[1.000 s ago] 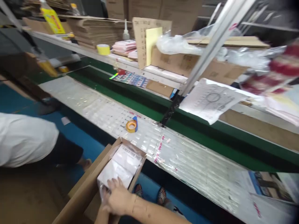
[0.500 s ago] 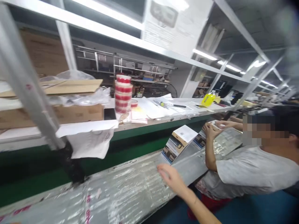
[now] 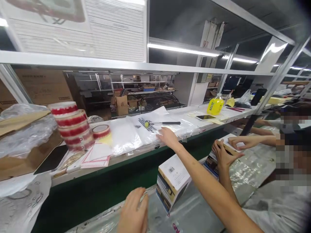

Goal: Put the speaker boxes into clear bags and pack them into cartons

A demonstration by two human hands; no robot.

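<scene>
My right hand point(image 3: 168, 137) reaches across to the bench, its fingers stretched over the front edge of a stack of clear printed plastic bags point(image 3: 128, 132). Whether the fingertips press on the bags is hard to make out. Low in the middle, my left hand point(image 3: 133, 210) is raised above the belt with loosely bent fingers, a gap beside the thumb and nothing visible inside. A white-topped printed box point(image 3: 173, 171) stands on the plastic-covered belt point(image 3: 191, 210), beneath my right forearm. A tool with a black handle point(image 3: 171, 123) and yellow-green tip lies on the bags.
Rolls of red-and-white tape point(image 3: 74, 126) are stacked on the left, beside an open carton point(image 3: 48, 152) with plastic. A yellow bottle point(image 3: 215, 105) and a phone point(image 3: 205, 117) sit farther right. A co-worker's hands point(image 3: 225, 150) touch another box. A metal rail point(image 3: 121, 66) crosses above.
The view has turned right and moved closer to the bench. My right hand has gone from beside the box on the belt up to the plastic bags. My left hand has come into view.
</scene>
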